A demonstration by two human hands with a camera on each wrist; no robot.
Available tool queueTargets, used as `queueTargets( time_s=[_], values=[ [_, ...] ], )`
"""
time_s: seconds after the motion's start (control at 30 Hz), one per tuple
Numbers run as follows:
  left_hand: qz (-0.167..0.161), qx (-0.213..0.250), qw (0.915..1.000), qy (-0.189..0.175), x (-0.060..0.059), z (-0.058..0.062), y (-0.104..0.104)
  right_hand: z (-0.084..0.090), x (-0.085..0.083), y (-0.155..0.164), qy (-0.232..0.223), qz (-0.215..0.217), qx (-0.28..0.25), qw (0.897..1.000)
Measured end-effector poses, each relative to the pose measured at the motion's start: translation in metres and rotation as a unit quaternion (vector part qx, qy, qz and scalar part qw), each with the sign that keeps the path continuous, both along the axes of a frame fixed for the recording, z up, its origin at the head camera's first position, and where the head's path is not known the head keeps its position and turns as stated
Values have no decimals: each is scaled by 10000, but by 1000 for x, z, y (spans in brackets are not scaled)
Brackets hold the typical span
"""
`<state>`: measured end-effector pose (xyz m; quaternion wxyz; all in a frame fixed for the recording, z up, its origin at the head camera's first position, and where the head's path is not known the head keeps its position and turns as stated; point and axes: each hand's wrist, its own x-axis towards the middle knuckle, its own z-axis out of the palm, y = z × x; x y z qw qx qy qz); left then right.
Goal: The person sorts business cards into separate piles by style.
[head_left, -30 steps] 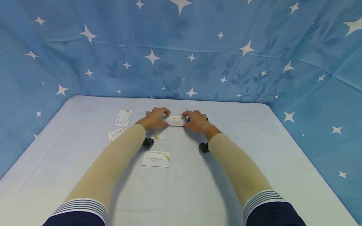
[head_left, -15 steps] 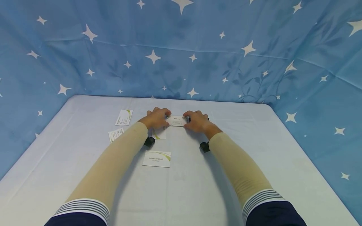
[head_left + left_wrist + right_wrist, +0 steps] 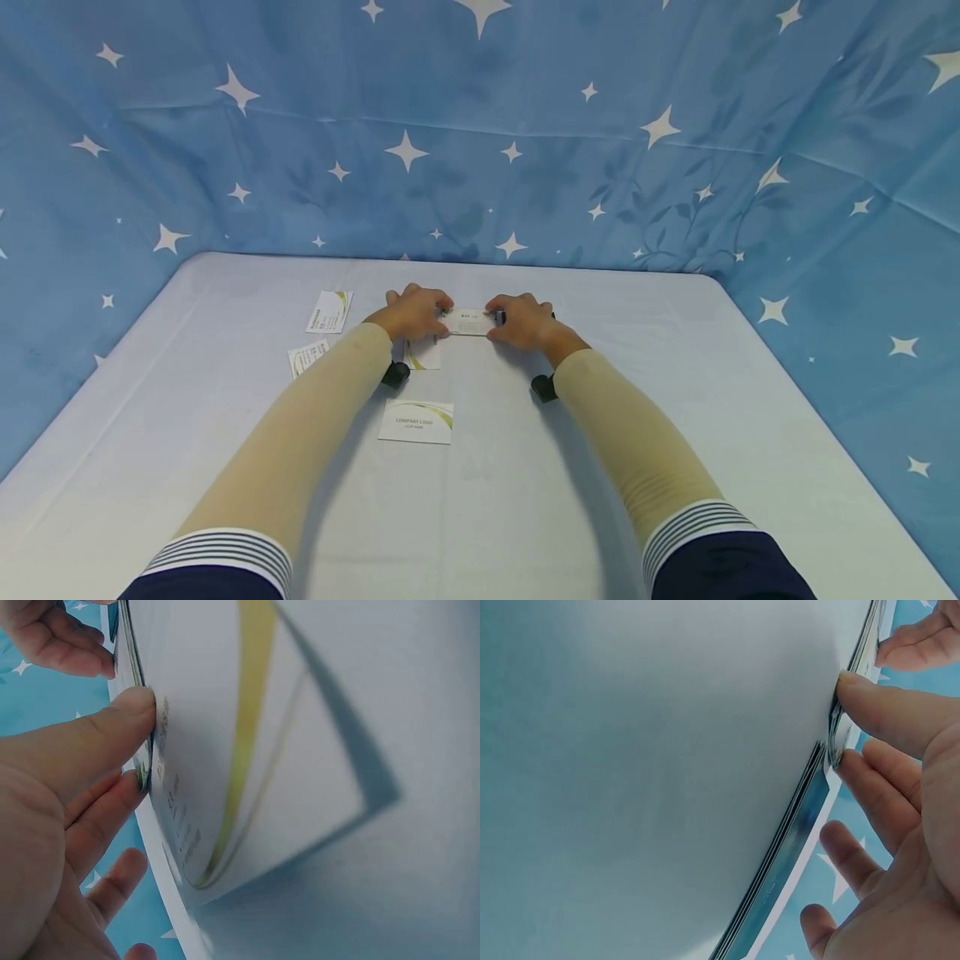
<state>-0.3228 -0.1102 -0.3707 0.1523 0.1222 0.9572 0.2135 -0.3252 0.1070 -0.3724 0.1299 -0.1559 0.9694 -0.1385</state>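
Near the far side of the table, a small stack of white business cards (image 3: pixel 469 322) is held between two hands. My left hand (image 3: pixel 415 314) pinches its left end between thumb and fingers. At the opposite end, my right hand (image 3: pixel 523 323) grips it the same way. The cards' thin layered edges show beside the left thumb (image 3: pixel 133 705) and the right thumb (image 3: pixel 862 686). Below the left hand lies a white card with a yellow-green curve (image 3: pixel 202 727), partly covered by that hand in the head view. A dark-edged blue stack (image 3: pixel 776 840) lies beside the right hand, mostly hidden from above.
A card reading "COMPANY LOGO" (image 3: pixel 415 422) lies nearer to me. Two other groups of cards lie left: an upper one (image 3: pixel 328 312) and a lower one (image 3: pixel 307 357), partly behind the left sleeve. A blue starry curtain (image 3: pixel 480 200) hangs behind the white table (image 3: pixel 637 317).
Both hands keep hold of the card stack in nearly the same place. The head view has shifted very slightly; the loose cards have not visibly moved.
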Motion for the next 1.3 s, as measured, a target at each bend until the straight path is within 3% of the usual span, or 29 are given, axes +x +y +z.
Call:
queueTargets(
  time_s=[0.3,0.53,0.87,1.13,1.3],
  values=[
    [157,129,9997,-159,4,5,-4,2,3,-3,-137,13,-97,9999],
    [-132,242,9995,145,14,21,-21,13,12,-8,-50,67,-370,9993],
    [-201,377,9989,203,47,31,-59,18,35,-17,146,430,-858,9953],
    [-412,468,9972,406,78,25,-81,17,59,-27,104,724,-905,9932],
    [-450,400,9979,248,98,20,-81,15,75,-32,47,975,-889,9913]
  ],
)
